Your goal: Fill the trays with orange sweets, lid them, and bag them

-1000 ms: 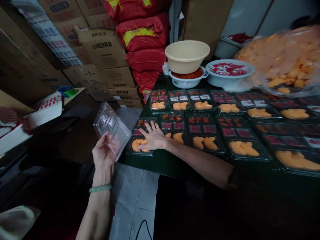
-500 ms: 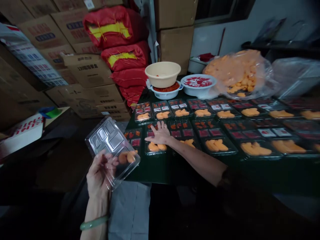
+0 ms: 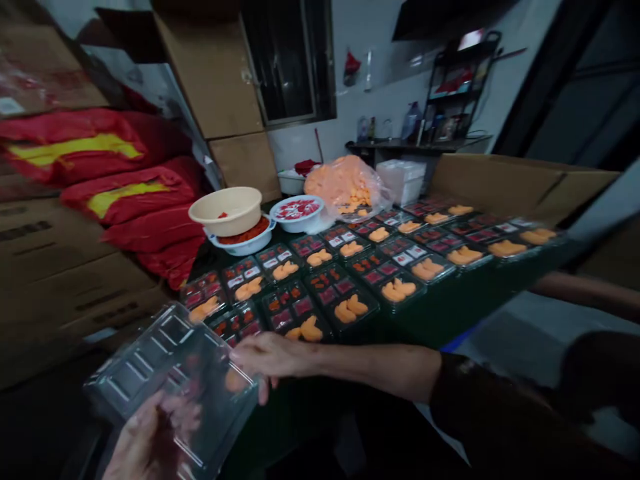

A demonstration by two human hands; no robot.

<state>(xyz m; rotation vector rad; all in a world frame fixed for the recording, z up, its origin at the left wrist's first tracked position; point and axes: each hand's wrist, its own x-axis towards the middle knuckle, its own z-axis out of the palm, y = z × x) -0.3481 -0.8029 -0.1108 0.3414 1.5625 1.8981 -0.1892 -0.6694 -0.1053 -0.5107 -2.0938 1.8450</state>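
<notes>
Clear plastic lid (image 3: 153,357) is held up nearer the camera than the cream basin (image 3: 234,225) and a bit left of it. Left hand (image 3: 160,430) has hold of it, fingers closed up and visible through the plastic. Right hand (image 3: 270,357) touches the lid's right edge, fingers bent; blurred, can't tell if they pinch. Filled trays (image 3: 337,326) run in rows from in front of the cream basin off to its right, on a dark green table (image 3: 425,308). Cream basin sits on a blue-white basin (image 3: 244,249) of red-brown food; right of it: pale basin (image 3: 296,226) of red packets, bag of orange pieces (image 3: 333,180), white box (image 3: 404,181). Left of it: red sacks (image 3: 143,217), cartons (image 3: 55,260). Behind it: window (image 3: 290,63). Far right of it: black shelf (image 3: 457,80), open cardboard box (image 3: 517,187), another person's forearm (image 3: 587,293). Vs 0.5 s ago: right hand was spread over the trays, now at the lid; view swung right, so shelf, open box and forearm are newly in frame.
</notes>
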